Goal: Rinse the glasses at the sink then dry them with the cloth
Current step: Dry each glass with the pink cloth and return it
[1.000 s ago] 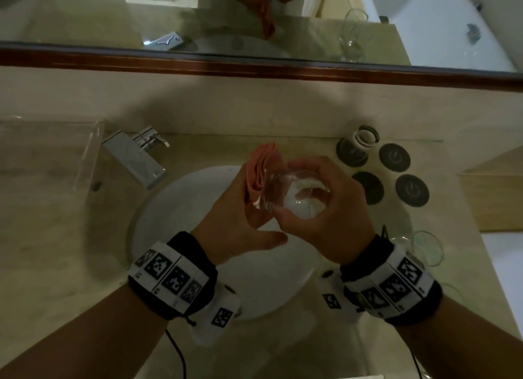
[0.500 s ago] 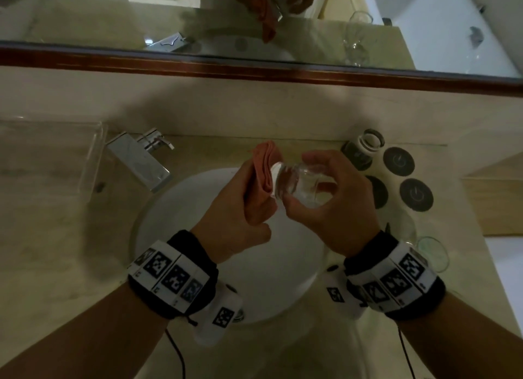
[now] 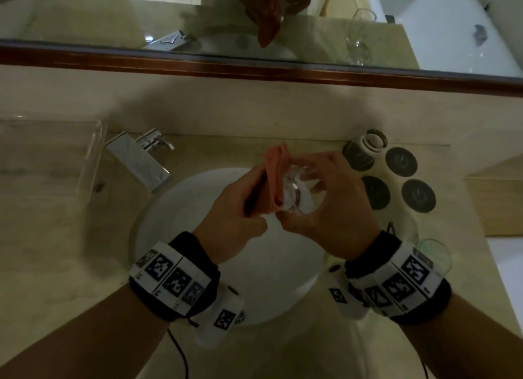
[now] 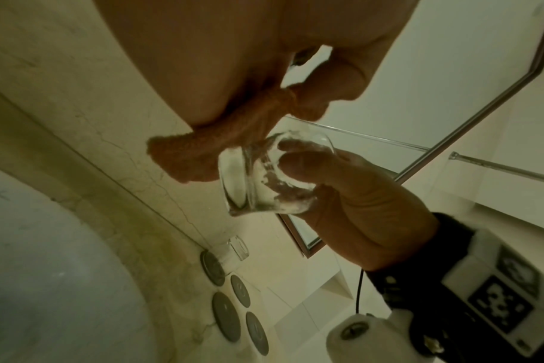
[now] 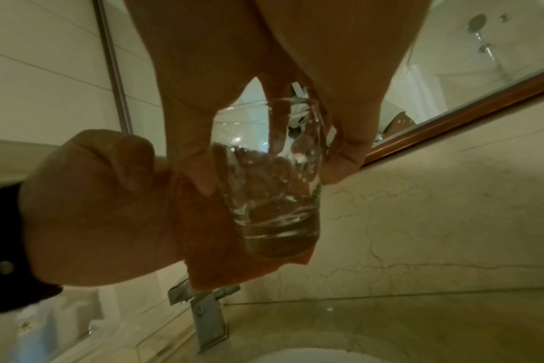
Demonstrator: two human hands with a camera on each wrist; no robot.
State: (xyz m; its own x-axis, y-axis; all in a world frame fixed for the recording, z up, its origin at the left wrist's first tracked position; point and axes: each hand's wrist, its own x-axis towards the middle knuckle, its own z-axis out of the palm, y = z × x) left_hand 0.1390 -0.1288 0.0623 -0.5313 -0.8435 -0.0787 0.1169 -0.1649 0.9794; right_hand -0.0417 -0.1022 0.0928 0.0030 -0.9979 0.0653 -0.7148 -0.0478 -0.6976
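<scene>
Above the white sink basin [image 3: 268,274] my right hand [image 3: 331,206] grips a clear tumbler [image 3: 297,191] by its sides, fingers curled round it. In the right wrist view the tumbler [image 5: 274,191] carries water drops. My left hand [image 3: 237,214] holds a folded orange cloth [image 3: 273,174] and presses it against the tumbler's left side. The left wrist view shows the cloth [image 4: 186,157] touching the thick base of the tumbler [image 4: 264,176]. Another tumbler [image 3: 365,146] lies on a dark coaster at the back right. A stemmed glass [image 3: 433,254] stands on the counter by my right wrist.
A chrome faucet [image 3: 138,160] sits at the basin's back left, with a clear tray [image 3: 48,152] left of it. Three bare dark coasters [image 3: 401,161] lie on the marble counter at the right. A wood-framed mirror [image 3: 254,64] runs along the wall behind.
The tumbler has turned in my right hand, and the cloth has slid along its side towards the base. Both hands stayed together over the basin.
</scene>
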